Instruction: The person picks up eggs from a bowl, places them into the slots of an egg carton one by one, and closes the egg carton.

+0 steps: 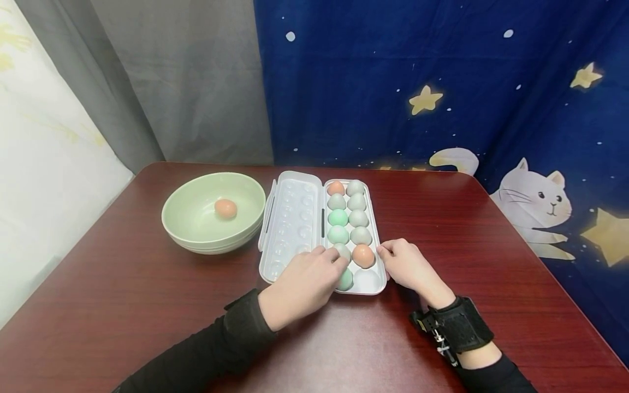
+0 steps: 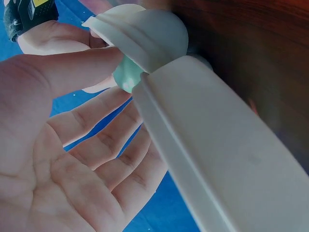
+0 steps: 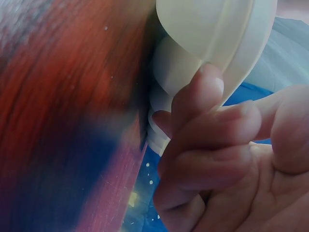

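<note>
An egg carton of white plastic lies open, its lid folded to the left and its tray holding several pale grey, green and brown eggs. My left hand reaches over the tray's near left corner, its thumb and fingers about a green egg in the nearest row. The left wrist view has that green egg between thumb and forefinger, partly hidden by the tray wall. At the tray's right edge, beside a brown egg, my right hand pinches the rim. Curled fingers show below that rim in the right wrist view.
Left of the carton stands a stack of pale green bowls with one brown egg inside the top one. All sits on a dark red wooden table. Behind it hang a grey curtain and a blue starry curtain.
</note>
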{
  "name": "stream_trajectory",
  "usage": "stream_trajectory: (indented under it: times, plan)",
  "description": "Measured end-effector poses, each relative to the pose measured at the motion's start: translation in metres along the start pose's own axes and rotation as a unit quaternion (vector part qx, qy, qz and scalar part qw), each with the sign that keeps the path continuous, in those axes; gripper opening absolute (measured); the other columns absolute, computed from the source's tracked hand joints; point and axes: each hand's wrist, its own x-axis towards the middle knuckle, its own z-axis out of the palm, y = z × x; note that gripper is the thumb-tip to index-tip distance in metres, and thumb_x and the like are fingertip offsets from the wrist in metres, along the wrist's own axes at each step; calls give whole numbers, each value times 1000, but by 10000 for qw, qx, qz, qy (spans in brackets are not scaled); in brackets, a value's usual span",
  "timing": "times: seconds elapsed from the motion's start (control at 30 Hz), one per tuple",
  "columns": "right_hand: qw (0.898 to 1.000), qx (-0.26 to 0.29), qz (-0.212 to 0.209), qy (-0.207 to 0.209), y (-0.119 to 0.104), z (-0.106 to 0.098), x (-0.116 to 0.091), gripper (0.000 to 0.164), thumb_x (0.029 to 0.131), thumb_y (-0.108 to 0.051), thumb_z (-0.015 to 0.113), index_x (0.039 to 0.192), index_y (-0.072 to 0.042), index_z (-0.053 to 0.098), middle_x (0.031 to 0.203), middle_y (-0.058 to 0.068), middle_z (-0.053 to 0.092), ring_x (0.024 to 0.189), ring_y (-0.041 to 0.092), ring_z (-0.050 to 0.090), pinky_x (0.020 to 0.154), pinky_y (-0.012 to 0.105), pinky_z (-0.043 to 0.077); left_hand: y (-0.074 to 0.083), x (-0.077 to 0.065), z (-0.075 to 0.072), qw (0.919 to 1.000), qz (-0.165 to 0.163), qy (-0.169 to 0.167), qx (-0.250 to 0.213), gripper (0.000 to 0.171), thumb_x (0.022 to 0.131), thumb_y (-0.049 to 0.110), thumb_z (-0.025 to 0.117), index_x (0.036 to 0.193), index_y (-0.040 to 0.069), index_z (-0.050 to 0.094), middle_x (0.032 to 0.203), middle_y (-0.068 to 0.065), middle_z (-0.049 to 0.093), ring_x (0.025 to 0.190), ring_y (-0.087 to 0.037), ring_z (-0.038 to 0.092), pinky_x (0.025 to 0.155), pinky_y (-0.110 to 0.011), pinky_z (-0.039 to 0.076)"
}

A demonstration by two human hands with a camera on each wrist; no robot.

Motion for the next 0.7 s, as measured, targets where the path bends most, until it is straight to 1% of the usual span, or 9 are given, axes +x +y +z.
stream_trajectory:
  times: [0.13,0.2,0.3,0.4,0.5,0.57,0.63,0.7]
  plan:
    - [10000,9,18,-7,0,-1,0,29,98,-9,49,74,-6,65,50,-1,51,49,16,50,54,33,41,0,0,-5,10000,-1,29,-41,10,81,6,67,87,12,62,78,1,53,63,-20,51,47,-31,43]
    - [10000,16,30,-15,0,-1,0,29,98,-9,49,74,-6,65,50,-1,51,49,16,50,54,33,41,-1,0,-8,9999,-42,40,-86,9,81,9,68,87,12,63,79,0,54,65,-20,52,48,-31,44]
    - [10000,13,27,-16,0,-1,0,30,98,-9,48,74,-6,65,50,-1,51,49,16,50,54,33,41,-3,1,-15,9997,-149,21,-181,13,80,13,72,92,13,66,82,0,56,69,-20,54,52,-31,46]
    - [10000,-4,2,-7,1,0,0,30,98,-9,48,73,-6,64,50,-1,51,49,16,50,54,33,41,-7,1,-23,9990,-271,-73,-352,19,80,17,74,98,13,68,87,0,58,75,-21,56,54,-31,48]
    - [10000,-2,-18,-1,1,0,0,30,98,-8,49,73,-6,64,50,-1,51,49,16,50,54,33,40,-14,1,-31,9974,-407,-192,-556,23,83,19,75,103,12,67,92,-2,60,80,-23,58,58,-34,50]
    - [10000,-1,-26,-2,0,0,0,30,98,-8,49,73,-6,63,50,-1,51,49,16,50,54,33,40,-21,1,-38,9961,-555,-249,-635,24,85,21,74,105,10,66,95,-3,60,84,-24,59,60,-36,51]
    - [10000,-6,-29,-7,0,0,0,30,98,-8,49,72,-6,63,50,-1,51,49,16,50,54,33,40,-31,0,-44,9952,-714,-237,-629,26,86,24,74,106,9,66,98,-4,61,86,-24,60,62,-38,52]
    - [10000,-13,-25,-9,1,0,0,30,98,-9,49,72,-6,63,50,0,51,49,16,50,54,33,40,-41,-1,-50,9942,-881,-111,-602,28,87,24,74,109,8,67,102,-5,62,90,-24,61,66,-39,53]
